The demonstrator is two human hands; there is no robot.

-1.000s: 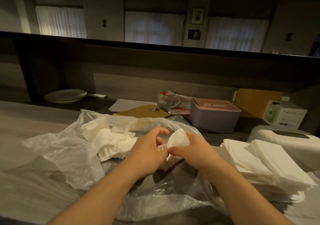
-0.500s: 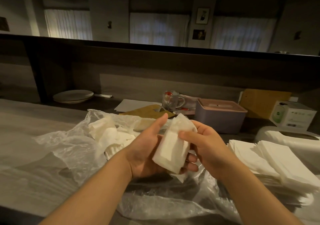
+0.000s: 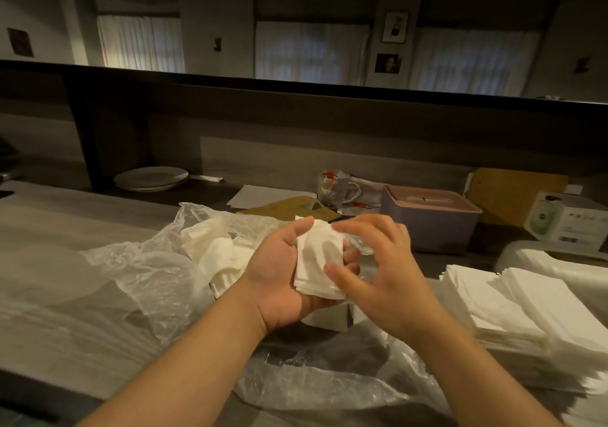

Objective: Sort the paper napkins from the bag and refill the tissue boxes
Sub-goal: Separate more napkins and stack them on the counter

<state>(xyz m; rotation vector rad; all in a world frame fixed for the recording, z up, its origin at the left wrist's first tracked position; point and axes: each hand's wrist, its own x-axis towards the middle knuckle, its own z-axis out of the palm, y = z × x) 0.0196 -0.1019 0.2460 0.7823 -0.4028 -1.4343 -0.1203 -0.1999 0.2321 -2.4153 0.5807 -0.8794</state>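
- Since the earlier frame, the small stack of napkins (image 3: 317, 260) is laid flatter across the left palm, and the right hand (image 3: 378, 273) is brought over it from the right, where before it was pinched upright between both hands.
- Napkins of this kind are judged very light, soft and limp; single sheets are likely to slide off one another or crease if squeezed, so the stack is best taken by its opposite edges with the sheets kept pressed together.
- At centre frame the stack is cradled in the left hand (image 3: 279, 278), thumb curled against its upper left corner and fingers supporting it from beneath.
- The right hand is held spread and arched, thumb tip touching the stack's lower right edge and fingertips reaching its top edge; nothing is gripped by it alone.
- Loose napkins remain in the plastic bag (image 3: 138, 272) left of centre.
- Sorted piles (image 3: 513, 305) are seen at lower right, on the surface (image 3: 65, 229).
- A pink tissue box (image 3: 431, 219) is seen closed, right of centre, behind the hands.
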